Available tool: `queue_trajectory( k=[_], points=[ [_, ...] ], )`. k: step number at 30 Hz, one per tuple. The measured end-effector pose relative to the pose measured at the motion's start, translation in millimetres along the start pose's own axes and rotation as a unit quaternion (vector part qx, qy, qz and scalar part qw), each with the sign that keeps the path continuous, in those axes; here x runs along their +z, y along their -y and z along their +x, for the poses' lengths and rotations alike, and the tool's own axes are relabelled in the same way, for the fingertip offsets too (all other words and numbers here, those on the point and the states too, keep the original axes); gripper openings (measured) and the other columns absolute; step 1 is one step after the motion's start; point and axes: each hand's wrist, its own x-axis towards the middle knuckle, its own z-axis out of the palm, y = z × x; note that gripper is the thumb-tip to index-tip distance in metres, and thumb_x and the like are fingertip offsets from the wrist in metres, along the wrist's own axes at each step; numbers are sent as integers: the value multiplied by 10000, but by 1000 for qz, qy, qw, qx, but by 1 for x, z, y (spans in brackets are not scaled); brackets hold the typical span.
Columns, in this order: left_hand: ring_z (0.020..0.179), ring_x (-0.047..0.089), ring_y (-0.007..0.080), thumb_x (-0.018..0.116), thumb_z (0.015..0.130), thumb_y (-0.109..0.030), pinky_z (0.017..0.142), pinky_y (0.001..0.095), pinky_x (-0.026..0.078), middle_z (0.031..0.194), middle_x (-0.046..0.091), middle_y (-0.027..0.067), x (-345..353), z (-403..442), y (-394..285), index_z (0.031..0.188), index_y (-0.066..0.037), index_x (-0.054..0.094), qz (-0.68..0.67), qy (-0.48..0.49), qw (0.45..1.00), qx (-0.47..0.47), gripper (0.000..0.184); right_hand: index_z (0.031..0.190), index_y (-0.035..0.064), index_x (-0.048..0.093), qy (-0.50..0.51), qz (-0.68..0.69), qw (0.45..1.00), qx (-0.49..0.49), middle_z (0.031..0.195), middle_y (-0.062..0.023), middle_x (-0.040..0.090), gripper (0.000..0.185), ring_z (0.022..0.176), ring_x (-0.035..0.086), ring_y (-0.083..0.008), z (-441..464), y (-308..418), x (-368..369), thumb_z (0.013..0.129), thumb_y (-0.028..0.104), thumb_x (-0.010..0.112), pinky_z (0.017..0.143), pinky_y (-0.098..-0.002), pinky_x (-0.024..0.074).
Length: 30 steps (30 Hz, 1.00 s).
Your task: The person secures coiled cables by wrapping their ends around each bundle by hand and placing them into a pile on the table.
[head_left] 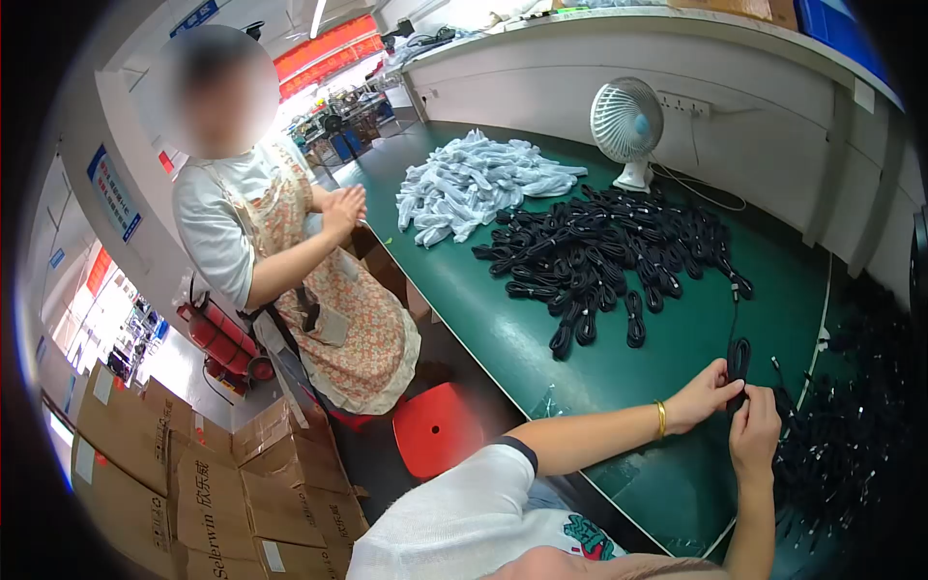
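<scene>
Clock directions are taken from the held cable.

Held item: one black coiled cable (pixel 739 356), located over the near part of the green table (pixel 464 290), upright in view. The left hand (pixel 704 396), at 8 o'clock, has thumb and fingers closed on the coil's lower part. The right hand (pixel 756 425), at 6 o'clock, is closed on the coil's lower end, its fingers meeting those of the left; the exact grip points are partly hidden.

Risks, by judgement: the loops could spring open if either pinch slackens, as no tie can be made out on this coil. A thin lead (pixel 735 314) stands out at 12 o'clock towards the finished-looking heap of coils (pixel 599 242); it could snag there if pulled. Loose cables (pixel 860 435) at 4 o'clock lie tangled just beside the right hand and could catch a connector or the wrist.

Surroundings: the coil heap, at 10 o'clock, lies between the hands and a pile of pale bagged items (pixel 474 179). A red stool (pixel 435 430) stands at 8 to 9 o'clock, off the table edge. A fan (pixel 628 121) stands at 11 o'clock behind the heap, which obstructs reach to it. A co-worker stands at 9 to 10 o'clock, hands (pixel 343 208) together, touching no goods. Cartons (pixel 213 483) are stacked at 8 to 9 o'clock; a fire extinguisher (pixel 215 333) stands behind them.
</scene>
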Motion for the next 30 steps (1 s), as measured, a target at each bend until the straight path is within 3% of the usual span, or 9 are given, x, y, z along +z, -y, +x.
queue_trajectory(
  k=[6,9,12,13,14,16,22,27,30],
  points=[
    [782,473,75,499,883,-181,600,211,408,893,491,21,10,-6,1,1056,-69,369,21,-48,998,18,244,887,-21,503,9,11,1000,1,787,-154,502,124,676,522,-329,2,3,0,764,-12,493,569,-382,428],
    [720,426,54,515,876,-270,574,211,365,846,463,-21,18,-6,-1,1075,-92,383,-105,-67,992,-14,298,838,-20,495,4,-45,998,-46,764,-144,497,69,652,507,-320,4,9,3,771,-10,483,548,-388,414],
    [674,436,81,520,866,-341,613,227,378,711,465,-16,12,-1,3,805,-89,476,-100,-96,990,-24,263,832,14,519,37,-111,991,-66,734,-132,494,77,641,522,-298,-3,11,12,759,30,499,536,-387,426],
    [628,453,99,520,864,-341,584,251,399,679,485,3,15,-2,-2,775,-76,478,-113,-137,984,-23,283,836,29,525,-20,-105,989,-104,722,-124,489,97,622,530,-281,-4,10,23,741,39,509,521,-378,434],
    [633,492,136,524,861,-350,600,288,432,678,515,41,14,-1,-10,746,-65,494,-100,-167,980,-34,309,864,8,521,39,-95,993,-64,872,-164,559,116,717,569,-316,-5,16,20,751,18,499,575,-370,473],
    [547,487,131,535,853,-344,523,286,420,627,489,25,3,3,-17,701,-70,480,-64,-183,981,4,319,867,24,527,23,-90,992,-80,821,-139,550,123,656,564,-283,-2,16,24,747,45,511,526,-357,464],
    [478,392,80,568,845,-292,464,248,403,637,414,-3,-19,11,-40,799,-73,416,-103,-220,969,45,271,779,23,506,75,-43,991,-101,674,-90,474,84,546,537,-232,-9,26,5,719,40,562,459,-325,448],
    [489,419,93,603,816,-193,492,253,415,585,409,-19,-29,11,-47,749,-85,439,-83,-153,983,62,208,785,6,524,92,27,991,-95,696,-93,497,87,552,535,-242,2,19,-18,728,45,577,476,-328,448],
    [733,614,197,580,814,-140,637,308,499,797,581,73,-33,1,-58,790,-56,471,4,10,998,-64,140,815,7,550,54,34,997,-51,720,-100,533,107,580,548,-245,11,10,-34,717,14,595,494,-317,452]
  ],
)
